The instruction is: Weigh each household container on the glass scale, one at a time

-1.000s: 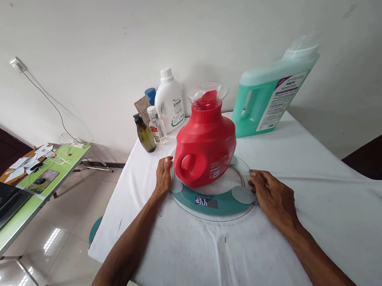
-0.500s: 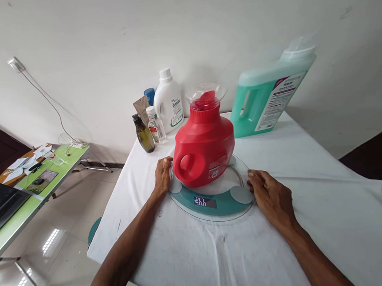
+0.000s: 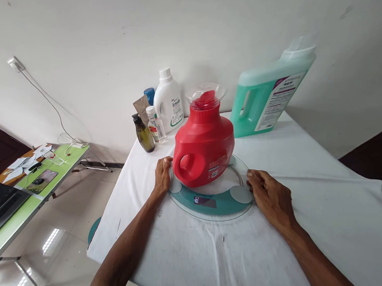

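Observation:
A round glass scale (image 3: 215, 210) with a teal band lies on the white-covered table. On it stands a red jug (image 3: 206, 137), its looped handle facing front left and a clear, flared cap on top. My left hand (image 3: 162, 174) grips the scale's left rim, with its fingertips partly hidden at the edge. Across from it, my right hand (image 3: 270, 194) is closed on the right rim, thumb and fingers bent at the glass. The scale's dark display (image 3: 204, 201) shows a small lit mark at its left end.
A green detergent bottle (image 3: 272, 93) stands behind at the right. Back left are a white bottle (image 3: 169, 103), a brown tube (image 3: 141, 108), a blue-capped container (image 3: 149, 95), a small clear bottle (image 3: 156, 127) and a dark pump bottle (image 3: 143, 134). A green desk (image 3: 70, 153) stands far left.
The scale's display has gone from several lit digits to a small mark at its left. Both hands and the jug stay in place.

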Action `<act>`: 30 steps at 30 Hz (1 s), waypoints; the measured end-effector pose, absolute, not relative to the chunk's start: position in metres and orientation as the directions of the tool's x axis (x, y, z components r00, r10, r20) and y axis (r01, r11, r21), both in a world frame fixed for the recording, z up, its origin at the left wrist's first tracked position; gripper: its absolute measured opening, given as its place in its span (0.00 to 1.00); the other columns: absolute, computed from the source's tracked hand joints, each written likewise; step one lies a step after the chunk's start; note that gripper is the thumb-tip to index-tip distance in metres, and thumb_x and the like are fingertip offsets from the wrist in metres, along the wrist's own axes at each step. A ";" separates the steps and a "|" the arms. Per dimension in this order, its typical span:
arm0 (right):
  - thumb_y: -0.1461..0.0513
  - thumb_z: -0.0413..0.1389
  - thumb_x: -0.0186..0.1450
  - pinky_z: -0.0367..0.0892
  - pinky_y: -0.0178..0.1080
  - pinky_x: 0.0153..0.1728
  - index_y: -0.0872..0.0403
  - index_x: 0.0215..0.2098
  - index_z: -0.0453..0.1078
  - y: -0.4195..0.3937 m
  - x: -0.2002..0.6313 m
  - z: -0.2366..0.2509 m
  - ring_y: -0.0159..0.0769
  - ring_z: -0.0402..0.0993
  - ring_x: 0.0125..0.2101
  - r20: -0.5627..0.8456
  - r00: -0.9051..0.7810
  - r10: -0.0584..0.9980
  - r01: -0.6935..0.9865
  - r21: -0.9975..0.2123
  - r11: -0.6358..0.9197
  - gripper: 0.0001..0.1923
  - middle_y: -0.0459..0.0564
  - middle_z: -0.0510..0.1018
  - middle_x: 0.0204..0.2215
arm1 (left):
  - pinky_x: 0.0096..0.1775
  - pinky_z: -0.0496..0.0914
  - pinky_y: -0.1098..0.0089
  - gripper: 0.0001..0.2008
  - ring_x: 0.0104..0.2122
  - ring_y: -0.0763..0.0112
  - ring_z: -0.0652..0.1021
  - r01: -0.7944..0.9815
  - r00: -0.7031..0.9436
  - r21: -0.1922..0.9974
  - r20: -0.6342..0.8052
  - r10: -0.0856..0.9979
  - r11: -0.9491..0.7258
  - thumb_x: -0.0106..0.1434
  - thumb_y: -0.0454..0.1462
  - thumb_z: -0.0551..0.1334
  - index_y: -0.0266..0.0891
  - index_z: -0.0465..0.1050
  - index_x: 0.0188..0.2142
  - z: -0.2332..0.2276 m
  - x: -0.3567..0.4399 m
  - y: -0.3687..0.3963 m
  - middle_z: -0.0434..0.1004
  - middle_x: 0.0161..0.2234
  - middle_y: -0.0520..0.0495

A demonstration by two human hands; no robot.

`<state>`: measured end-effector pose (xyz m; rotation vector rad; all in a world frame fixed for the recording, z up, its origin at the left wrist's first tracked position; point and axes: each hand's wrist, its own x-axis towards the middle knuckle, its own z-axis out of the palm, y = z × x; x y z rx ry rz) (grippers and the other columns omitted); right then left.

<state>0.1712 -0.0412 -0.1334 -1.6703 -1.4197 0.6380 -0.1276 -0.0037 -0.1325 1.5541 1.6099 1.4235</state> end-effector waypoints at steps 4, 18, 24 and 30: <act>0.42 0.46 0.66 0.68 0.46 0.36 0.48 0.38 0.69 -0.042 0.171 -0.133 0.47 0.76 0.28 0.130 0.226 0.965 0.548 -0.836 -0.016 0.21 0.50 0.79 0.26 | 0.54 0.70 0.57 0.36 0.46 0.58 0.77 0.415 -0.235 0.888 0.316 0.919 -0.199 0.72 0.63 0.42 0.41 0.77 0.41 -0.133 -0.127 -0.004 0.79 0.44 0.40; 0.42 0.47 0.65 0.72 0.50 0.42 0.51 0.43 0.73 -0.040 0.173 -0.137 0.50 0.79 0.33 0.118 0.244 0.962 0.561 -0.827 -0.041 0.26 0.55 0.82 0.33 | 0.56 0.70 0.56 0.35 0.48 0.58 0.78 0.437 -0.227 0.877 0.322 0.919 -0.199 0.74 0.60 0.42 0.40 0.80 0.43 -0.134 -0.129 -0.004 0.80 0.47 0.39; 0.41 0.47 0.63 0.72 0.51 0.44 0.52 0.45 0.73 -0.038 0.172 -0.138 0.51 0.79 0.35 0.115 0.248 0.962 0.583 -0.811 -0.053 0.29 0.57 0.82 0.35 | 0.57 0.69 0.56 0.36 0.49 0.58 0.78 0.439 -0.221 0.877 0.317 0.922 -0.196 0.74 0.60 0.42 0.40 0.80 0.43 -0.133 -0.128 -0.004 0.80 0.47 0.39; 0.41 0.47 0.62 0.72 0.50 0.43 0.53 0.44 0.74 -0.037 0.173 -0.141 0.50 0.79 0.34 0.134 0.254 0.958 0.579 -0.814 -0.040 0.29 0.57 0.82 0.34 | 0.56 0.70 0.56 0.35 0.49 0.58 0.78 0.437 -0.228 0.879 0.314 0.922 -0.192 0.74 0.60 0.41 0.41 0.80 0.43 -0.134 -0.129 -0.004 0.80 0.46 0.39</act>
